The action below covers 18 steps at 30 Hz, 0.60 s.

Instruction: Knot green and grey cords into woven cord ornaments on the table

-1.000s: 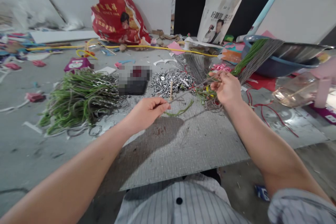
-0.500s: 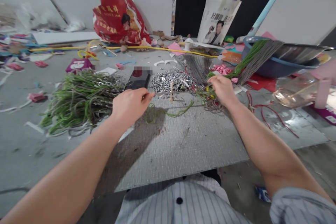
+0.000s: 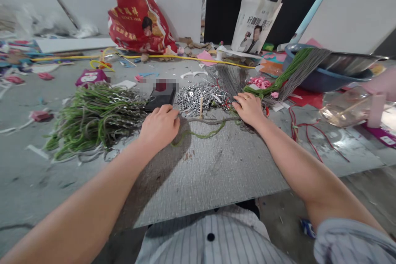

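A slack grey cord [image 3: 213,122] crosses the table between my two hands. My left hand [image 3: 159,128] rests low beside the black phone-like object [image 3: 161,98], fingers curled down and closed at the cord's left end; its fingertips are partly hidden. My right hand [image 3: 251,110] lies palm down with fingers stretched over the cord's other end and a small tangle of cords. Just below the grey cord curves a green cord [image 3: 204,135]. Behind it spreads a heap of small metal rings or nuts [image 3: 194,94], with a short wooden stick [image 3: 201,108] at its front.
Left of my left hand lies a big bundle of green and grey cords [image 3: 93,121]. Grey strands [image 3: 230,80] fan out behind my right hand. A blue basin [image 3: 321,76] carries draped cords. A red bag [image 3: 139,24] and white bag [image 3: 255,20] stand at the back.
Both hands have come down to the table, the right one also shifting left. The grey cord, stretched taut before, now sags on the tabletop. The right hand's pinch has opened out.
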Motion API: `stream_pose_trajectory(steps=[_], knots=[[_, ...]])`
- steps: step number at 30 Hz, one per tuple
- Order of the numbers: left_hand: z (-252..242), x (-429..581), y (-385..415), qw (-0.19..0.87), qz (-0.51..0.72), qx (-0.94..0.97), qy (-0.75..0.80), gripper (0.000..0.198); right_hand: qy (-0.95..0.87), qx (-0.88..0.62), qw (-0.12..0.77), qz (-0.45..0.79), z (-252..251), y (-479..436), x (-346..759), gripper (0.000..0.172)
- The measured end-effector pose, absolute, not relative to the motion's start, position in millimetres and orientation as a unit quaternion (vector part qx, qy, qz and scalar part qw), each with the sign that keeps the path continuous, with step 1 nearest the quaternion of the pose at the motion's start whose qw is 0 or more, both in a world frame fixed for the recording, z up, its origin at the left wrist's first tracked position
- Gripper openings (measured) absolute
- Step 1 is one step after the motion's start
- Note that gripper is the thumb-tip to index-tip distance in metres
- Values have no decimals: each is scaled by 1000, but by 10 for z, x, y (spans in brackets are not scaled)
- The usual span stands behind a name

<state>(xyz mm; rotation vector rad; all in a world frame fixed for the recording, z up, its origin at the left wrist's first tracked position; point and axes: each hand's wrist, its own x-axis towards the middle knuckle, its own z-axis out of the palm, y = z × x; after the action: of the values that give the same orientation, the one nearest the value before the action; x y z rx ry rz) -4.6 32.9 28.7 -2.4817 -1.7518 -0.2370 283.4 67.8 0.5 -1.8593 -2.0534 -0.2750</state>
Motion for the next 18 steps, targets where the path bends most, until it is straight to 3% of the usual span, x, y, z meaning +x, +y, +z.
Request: stream_pose_trajectory(steps=[5, 18], knots=[[287, -33, 320, 41, -109, -826, -551, 39, -725, -670, 128, -93, -74, 733, 2832, 38], [254, -31, 317, 21, -133, -849, -511, 35, -721, -649, 192, -147, 118, 551, 2720, 35]])
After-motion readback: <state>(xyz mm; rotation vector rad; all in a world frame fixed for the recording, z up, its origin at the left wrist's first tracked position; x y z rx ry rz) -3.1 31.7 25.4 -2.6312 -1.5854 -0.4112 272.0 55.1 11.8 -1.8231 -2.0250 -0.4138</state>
